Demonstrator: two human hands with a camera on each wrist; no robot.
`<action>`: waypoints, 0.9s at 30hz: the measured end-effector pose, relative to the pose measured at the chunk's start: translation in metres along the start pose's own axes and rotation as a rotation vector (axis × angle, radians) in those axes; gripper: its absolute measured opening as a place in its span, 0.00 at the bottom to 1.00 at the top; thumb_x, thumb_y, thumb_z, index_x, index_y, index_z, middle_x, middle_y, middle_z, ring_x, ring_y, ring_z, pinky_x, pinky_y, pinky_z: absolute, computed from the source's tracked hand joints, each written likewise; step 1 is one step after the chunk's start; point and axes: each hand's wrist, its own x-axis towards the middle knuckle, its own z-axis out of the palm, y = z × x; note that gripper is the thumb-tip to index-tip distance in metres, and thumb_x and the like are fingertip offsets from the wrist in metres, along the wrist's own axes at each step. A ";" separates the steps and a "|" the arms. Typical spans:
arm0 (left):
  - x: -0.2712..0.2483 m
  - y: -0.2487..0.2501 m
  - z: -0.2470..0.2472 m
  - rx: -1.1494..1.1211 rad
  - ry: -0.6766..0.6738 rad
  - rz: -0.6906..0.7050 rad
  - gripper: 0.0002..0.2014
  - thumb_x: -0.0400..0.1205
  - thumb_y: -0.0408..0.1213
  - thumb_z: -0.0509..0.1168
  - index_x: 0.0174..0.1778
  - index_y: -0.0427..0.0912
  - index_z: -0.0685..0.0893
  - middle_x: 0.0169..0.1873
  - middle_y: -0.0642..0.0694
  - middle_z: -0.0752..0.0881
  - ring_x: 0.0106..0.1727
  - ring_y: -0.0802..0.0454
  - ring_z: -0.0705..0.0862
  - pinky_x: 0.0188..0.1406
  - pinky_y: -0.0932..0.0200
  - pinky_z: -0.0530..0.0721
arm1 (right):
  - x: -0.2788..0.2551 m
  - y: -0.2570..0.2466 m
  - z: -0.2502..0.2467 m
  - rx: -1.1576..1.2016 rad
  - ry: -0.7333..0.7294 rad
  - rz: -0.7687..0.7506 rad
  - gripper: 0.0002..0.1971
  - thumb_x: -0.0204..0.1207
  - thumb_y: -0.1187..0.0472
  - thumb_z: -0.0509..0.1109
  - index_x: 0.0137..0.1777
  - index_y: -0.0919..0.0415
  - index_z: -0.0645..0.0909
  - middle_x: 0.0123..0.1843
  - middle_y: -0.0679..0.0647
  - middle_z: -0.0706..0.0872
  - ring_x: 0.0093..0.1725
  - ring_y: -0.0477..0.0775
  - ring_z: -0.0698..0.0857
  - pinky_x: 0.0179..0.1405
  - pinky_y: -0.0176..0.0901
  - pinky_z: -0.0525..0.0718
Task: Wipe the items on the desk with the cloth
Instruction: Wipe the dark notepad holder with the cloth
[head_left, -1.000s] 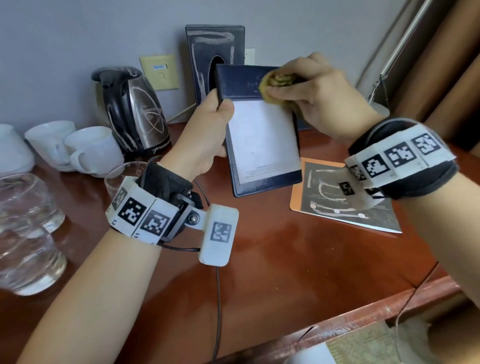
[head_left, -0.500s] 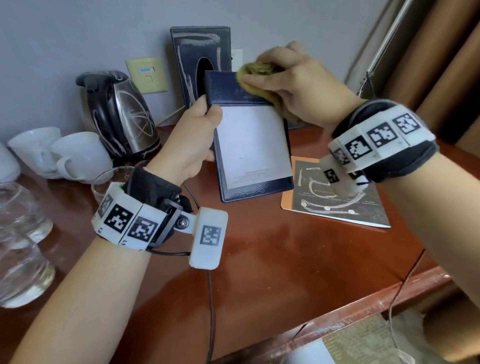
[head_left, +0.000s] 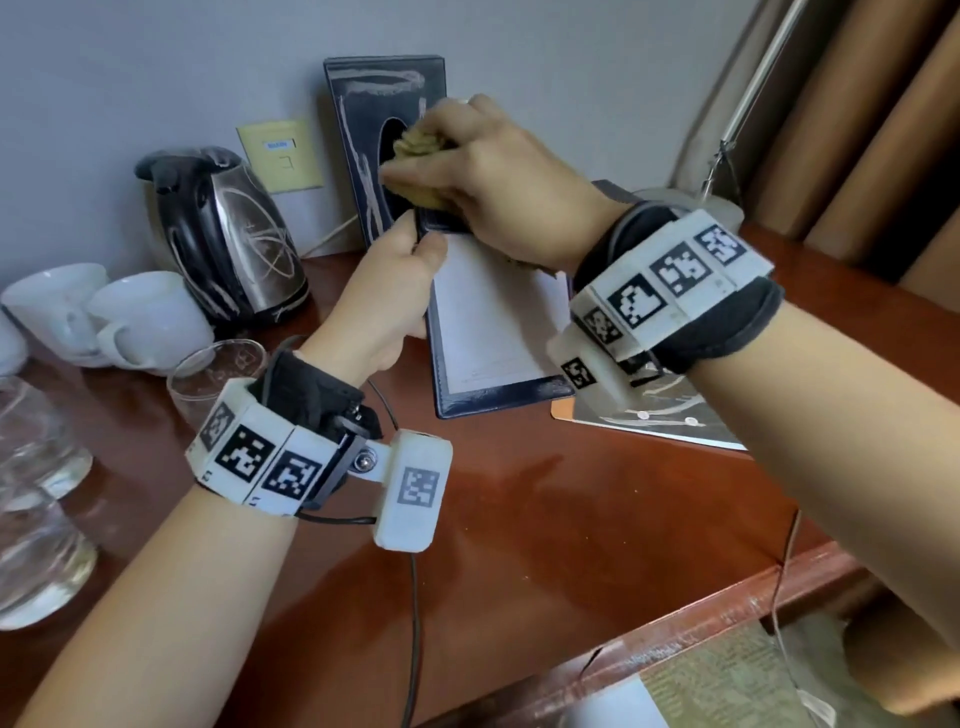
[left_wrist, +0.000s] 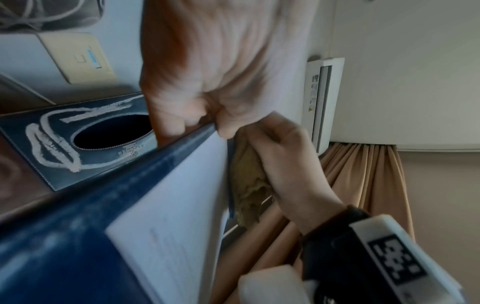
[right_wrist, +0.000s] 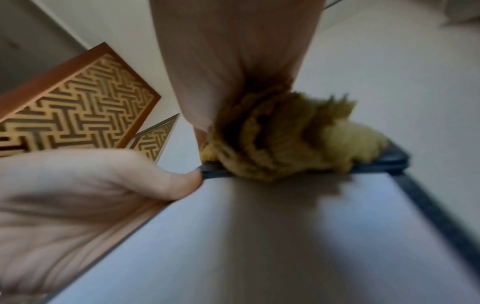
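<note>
My left hand (head_left: 395, 280) grips the left edge of a dark blue notepad holder (head_left: 498, 332) with a white pad in it and keeps it tilted up off the desk. My right hand (head_left: 483, 176) holds a bunched mustard-yellow cloth (head_left: 421, 166) against the holder's top edge. The left wrist view shows the holder (left_wrist: 109, 205) edge-on, with the cloth (left_wrist: 249, 181) behind its far side. In the right wrist view the cloth (right_wrist: 285, 139) sits on the blue top rim (right_wrist: 384, 162), and the left thumb (right_wrist: 166, 181) pinches the corner.
A dark blue tissue box (head_left: 374, 150) with white smears leans on the wall behind. A smeared kettle (head_left: 223, 234), white cups (head_left: 145, 322) and glasses (head_left: 36, 499) stand to the left. A booklet (head_left: 654, 415) lies at right, beside a lamp pole (head_left: 748, 98). Bare desk (head_left: 519, 519) lies near me.
The cloth has slid left along the holder's top edge, from the right corner toward the left corner. The left hand keeps its grip; the holder sits a little lower in view.
</note>
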 end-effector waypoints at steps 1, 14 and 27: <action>0.000 0.001 -0.002 0.008 0.004 0.006 0.12 0.91 0.40 0.49 0.60 0.56 0.76 0.50 0.52 0.82 0.52 0.48 0.81 0.54 0.42 0.83 | -0.001 0.004 -0.003 0.026 -0.001 0.041 0.16 0.80 0.63 0.59 0.60 0.65 0.85 0.52 0.72 0.83 0.50 0.72 0.80 0.51 0.46 0.73; -0.004 -0.006 0.011 -0.050 -0.021 -0.077 0.14 0.90 0.41 0.49 0.67 0.57 0.74 0.49 0.52 0.83 0.52 0.46 0.82 0.60 0.35 0.80 | -0.048 0.021 0.003 0.068 -0.148 0.397 0.20 0.77 0.74 0.57 0.67 0.68 0.79 0.61 0.69 0.78 0.61 0.70 0.76 0.58 0.49 0.70; 0.007 -0.006 -0.002 -0.257 0.020 -0.064 0.12 0.91 0.40 0.47 0.62 0.57 0.74 0.49 0.59 0.84 0.49 0.57 0.84 0.46 0.51 0.85 | -0.075 0.047 0.005 0.077 -0.063 0.744 0.22 0.77 0.74 0.58 0.70 0.64 0.78 0.66 0.67 0.77 0.66 0.67 0.76 0.61 0.45 0.69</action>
